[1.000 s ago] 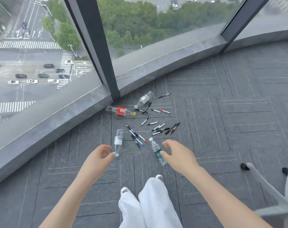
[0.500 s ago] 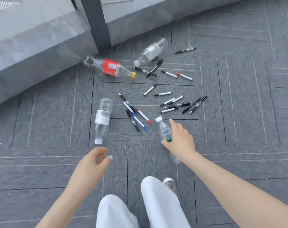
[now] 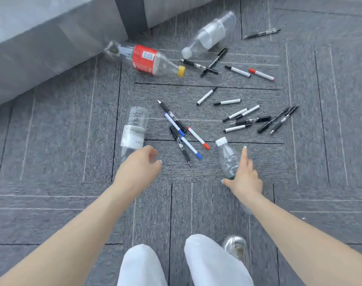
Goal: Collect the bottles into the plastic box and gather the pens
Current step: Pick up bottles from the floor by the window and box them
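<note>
Head view looks down on grey carpet floor (image 3: 52, 141). Her right hand (image 3: 245, 178) wraps a small white-capped bottle (image 3: 227, 157), forefinger straight along its side. Her left hand (image 3: 138, 168), fingers loosely curled and holding nothing, hangs over the lower end of a clear bottle (image 3: 133, 129). A red-labelled bottle (image 3: 145, 58) and another clear one (image 3: 209, 36) lie farther off, pens (image 3: 238, 116) scattered between.

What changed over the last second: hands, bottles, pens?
The view dropped toward the floor. The right hand went from hovering to gripping the small white-capped bottle. The left hand reached forward over the neck of the white-labelled bottle, not gripping yet. Red-labelled bottle, far bottle and pens stayed put.
</note>
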The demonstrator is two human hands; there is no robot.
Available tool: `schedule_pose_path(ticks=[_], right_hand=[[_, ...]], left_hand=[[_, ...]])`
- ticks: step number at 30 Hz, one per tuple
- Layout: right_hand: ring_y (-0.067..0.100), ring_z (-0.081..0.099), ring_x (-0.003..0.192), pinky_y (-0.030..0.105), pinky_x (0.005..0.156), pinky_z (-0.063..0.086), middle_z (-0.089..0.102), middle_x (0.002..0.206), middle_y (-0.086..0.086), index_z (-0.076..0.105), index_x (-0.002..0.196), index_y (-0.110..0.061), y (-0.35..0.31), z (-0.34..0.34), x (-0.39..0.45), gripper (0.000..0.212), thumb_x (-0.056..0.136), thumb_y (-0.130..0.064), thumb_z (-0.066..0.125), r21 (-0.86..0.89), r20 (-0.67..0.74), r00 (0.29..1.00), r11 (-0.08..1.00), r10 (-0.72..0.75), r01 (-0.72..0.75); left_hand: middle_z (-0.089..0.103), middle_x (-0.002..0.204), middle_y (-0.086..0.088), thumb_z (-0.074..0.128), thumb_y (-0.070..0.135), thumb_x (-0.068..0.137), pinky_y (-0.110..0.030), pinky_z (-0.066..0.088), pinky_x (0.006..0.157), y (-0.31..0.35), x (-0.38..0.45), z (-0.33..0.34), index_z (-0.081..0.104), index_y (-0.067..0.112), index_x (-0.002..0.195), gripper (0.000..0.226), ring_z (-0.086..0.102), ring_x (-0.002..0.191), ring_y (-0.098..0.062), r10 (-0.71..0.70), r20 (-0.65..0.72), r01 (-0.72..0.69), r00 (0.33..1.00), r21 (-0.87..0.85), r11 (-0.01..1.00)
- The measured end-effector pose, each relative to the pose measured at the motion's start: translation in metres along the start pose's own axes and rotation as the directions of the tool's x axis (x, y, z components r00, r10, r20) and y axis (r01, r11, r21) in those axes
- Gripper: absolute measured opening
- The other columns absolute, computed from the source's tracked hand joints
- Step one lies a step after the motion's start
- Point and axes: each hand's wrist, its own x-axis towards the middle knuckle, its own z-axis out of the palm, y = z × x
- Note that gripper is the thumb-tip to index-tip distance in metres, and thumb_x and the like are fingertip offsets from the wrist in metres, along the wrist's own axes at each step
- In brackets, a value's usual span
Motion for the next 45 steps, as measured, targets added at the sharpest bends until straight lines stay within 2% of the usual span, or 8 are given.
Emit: schedule_pose_path(ticks=[6, 11, 16, 20, 27, 33, 38, 45], right_hand=[[0.032, 0.042, 0.125, 0.046, 0.093, 0.045, 0.032, 0.145, 0.009, -0.013, 0.148, -0.023, 0.013, -0.004, 0.003, 0.113, 0.077, -0.034, 0.074, 0.033, 0.014, 0.999, 0.999, -0.036, 0.035], [0.030, 0.039, 0.127, 0.046, 0.098, 0.042, 0.031, 0.145, 0.007, -0.006, 0.148, -0.025, 0.009, -0.015, -0.001, 0.109, 0.075, -0.034, 0.075, 0.098, -0.005, 0.997, 0.992, -0.074, 0.074], [0.026, 0.036, 0.131, 0.043, 0.102, 0.038, 0.029, 0.147, 0.003, 0.002, 0.148, -0.027, -0.024, -0.035, -0.001, 0.105, 0.073, -0.030, 0.075, 0.194, -0.069, 0.978, 0.959, -0.198, 0.208], [0.021, 0.035, 0.131, 0.041, 0.104, 0.036, 0.030, 0.145, 0.000, 0.004, 0.148, -0.028, -0.053, -0.047, 0.000, 0.104, 0.073, -0.030, 0.075, 0.262, -0.161, 0.949, 0.916, -0.270, 0.305], [0.021, 0.032, 0.133, 0.041, 0.105, 0.032, 0.027, 0.146, 0.000, 0.004, 0.148, -0.030, -0.073, -0.067, -0.008, 0.102, 0.073, -0.029, 0.073, 0.265, -0.163, 0.947, 0.912, -0.278, 0.313], [0.025, 0.034, 0.130, 0.042, 0.103, 0.035, 0.030, 0.143, 0.003, 0.004, 0.148, -0.029, -0.076, -0.110, -0.075, 0.103, 0.072, -0.027, 0.075, 0.226, -0.101, 0.961, 0.935, -0.258, 0.274], [0.024, 0.031, 0.133, 0.043, 0.103, 0.033, 0.026, 0.147, 0.001, 0.002, 0.148, -0.030, -0.110, -0.181, -0.160, 0.102, 0.075, -0.026, 0.073, 0.233, -0.042, 0.943, 0.914, -0.331, 0.331], [0.022, 0.029, 0.133, 0.044, 0.108, 0.031, 0.025, 0.147, 0.000, 0.003, 0.147, -0.033, -0.215, -0.351, -0.264, 0.099, 0.077, -0.024, 0.072, 0.333, -0.206, 0.841, 0.773, -0.500, 0.541]], left_hand=[[0.007, 0.156, -0.011, 0.066, 0.042, 0.079, -0.047, 0.021, 0.111, -0.001, 0.045, -0.007, 0.016, 0.019, 0.147, 0.087, 0.021, 0.138, -0.034, -0.011, -0.417, 0.029, 0.909, 0.036, 0.999], [0.002, 0.157, -0.010, 0.064, 0.059, 0.073, -0.055, 0.012, 0.113, -0.003, 0.082, -0.010, -0.001, 0.023, 0.148, 0.106, 0.009, 0.142, -0.032, -0.191, -0.361, 0.184, 0.913, -0.053, 0.981], [0.023, 0.148, -0.017, 0.067, 0.062, 0.067, -0.059, 0.025, 0.106, -0.014, 0.104, 0.000, 0.006, 0.020, 0.144, 0.107, 0.022, 0.136, -0.036, -0.343, -0.269, 0.323, 0.900, -0.115, 0.939], [0.027, 0.141, -0.019, 0.073, 0.051, 0.069, -0.058, 0.035, 0.099, -0.022, 0.107, 0.013, 0.007, 0.018, 0.143, 0.105, 0.033, 0.128, -0.039, -0.378, -0.229, 0.351, 0.897, -0.150, 0.924], [0.049, 0.115, -0.019, 0.072, 0.032, 0.076, -0.049, 0.050, 0.081, -0.028, 0.100, -0.005, 0.024, 0.012, 0.123, 0.070, 0.055, 0.092, -0.035, -0.328, -0.238, 0.237, 0.914, -0.341, 0.910], [0.053, 0.112, -0.002, 0.071, 0.033, 0.078, -0.032, 0.041, 0.071, 0.004, 0.024, -0.067, 0.027, 0.014, 0.127, 0.068, 0.055, 0.092, -0.021, -0.242, -0.282, 0.064, 0.928, -0.520, 0.852], [0.048, 0.116, 0.006, 0.071, 0.035, 0.078, -0.030, 0.036, 0.082, 0.047, -0.073, -0.168, 0.025, 0.023, 0.132, 0.072, 0.051, 0.100, -0.015, -0.209, -0.350, -0.069, 0.913, -0.639, 0.766], [0.046, 0.120, 0.005, 0.071, 0.033, 0.079, -0.027, 0.037, 0.084, 0.106, -0.199, -0.363, 0.025, 0.027, 0.129, 0.068, 0.051, 0.100, -0.016, -0.146, -0.527, -0.269, 0.837, -0.629, 0.729]])
